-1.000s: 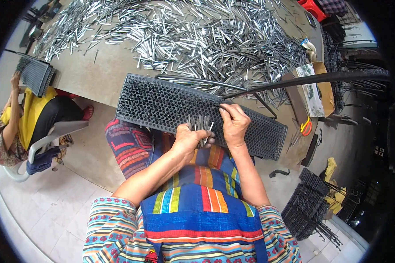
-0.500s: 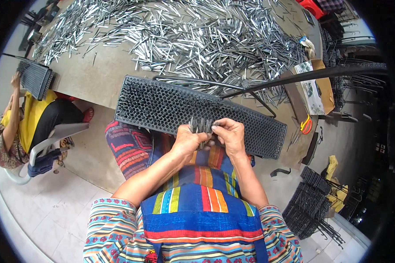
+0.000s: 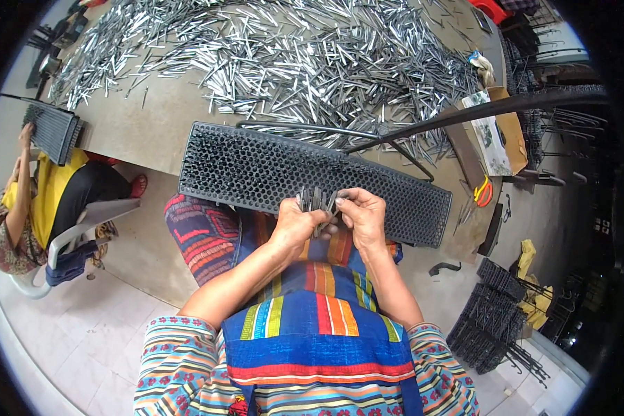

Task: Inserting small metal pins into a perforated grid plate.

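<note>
My left hand (image 3: 297,223) is closed around a bunch of thin dark metal strips (image 3: 316,200), their ends standing up from the fist. Close against it on the right, my right hand (image 3: 362,213) pinches at the edge of the bunch with thumb and forefinger; a single strip seems to be between those fingertips. Just beyond both hands, a long black rack (image 3: 291,163) full of round holes lies slanted across my lap and the table edge. Dark pieces fill many holes at its left end, while the holes toward the right look bare.
A wide heap of loose metal strips (image 3: 312,62) covers the table (image 3: 139,128). Black rods (image 3: 478,111) cross at the right, near an open cardboard box (image 3: 503,132) and orange-handled scissors (image 3: 483,193). More racks (image 3: 485,312) stand lower right. At left sits another person (image 3: 45,187) holding a rack.
My hands stay nearly in place, with small finger movements at the bunch of strips. The whole view has shifted very slightly.
</note>
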### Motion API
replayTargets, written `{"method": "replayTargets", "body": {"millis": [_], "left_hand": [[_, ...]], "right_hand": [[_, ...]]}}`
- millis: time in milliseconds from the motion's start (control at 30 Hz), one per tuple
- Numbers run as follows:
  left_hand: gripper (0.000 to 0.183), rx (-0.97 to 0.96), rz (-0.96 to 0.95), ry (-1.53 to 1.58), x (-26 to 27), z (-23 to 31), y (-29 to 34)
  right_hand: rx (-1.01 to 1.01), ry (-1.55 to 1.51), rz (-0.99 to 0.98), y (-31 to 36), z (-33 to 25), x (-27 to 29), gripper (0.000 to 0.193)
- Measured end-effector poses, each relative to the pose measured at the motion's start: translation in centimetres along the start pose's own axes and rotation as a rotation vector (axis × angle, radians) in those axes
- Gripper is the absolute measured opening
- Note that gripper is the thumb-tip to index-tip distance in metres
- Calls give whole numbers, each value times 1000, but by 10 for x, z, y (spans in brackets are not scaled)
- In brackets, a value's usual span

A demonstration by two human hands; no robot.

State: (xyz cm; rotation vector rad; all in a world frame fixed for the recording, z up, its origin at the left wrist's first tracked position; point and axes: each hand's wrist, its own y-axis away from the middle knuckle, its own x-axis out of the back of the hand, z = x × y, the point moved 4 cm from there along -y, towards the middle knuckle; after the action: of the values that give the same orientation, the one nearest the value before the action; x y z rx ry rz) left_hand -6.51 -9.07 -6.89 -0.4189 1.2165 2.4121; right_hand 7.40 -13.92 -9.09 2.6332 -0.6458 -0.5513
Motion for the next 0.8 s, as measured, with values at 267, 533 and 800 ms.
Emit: {"method": "replayTargets", "body": {"millis": [267, 533, 800], "left_hand": [[10, -5, 6, -35, -3, -6, 1], [10, -101, 114, -11, 7, -4, -4], [19, 22, 63, -10, 3, -3, -2]], "right_hand": [[-65, -22, -90, -2, 5, 3, 8], [205, -45, 199, 2, -14, 12, 9], [688, 443, 258, -18, -48, 7, 9]]}}
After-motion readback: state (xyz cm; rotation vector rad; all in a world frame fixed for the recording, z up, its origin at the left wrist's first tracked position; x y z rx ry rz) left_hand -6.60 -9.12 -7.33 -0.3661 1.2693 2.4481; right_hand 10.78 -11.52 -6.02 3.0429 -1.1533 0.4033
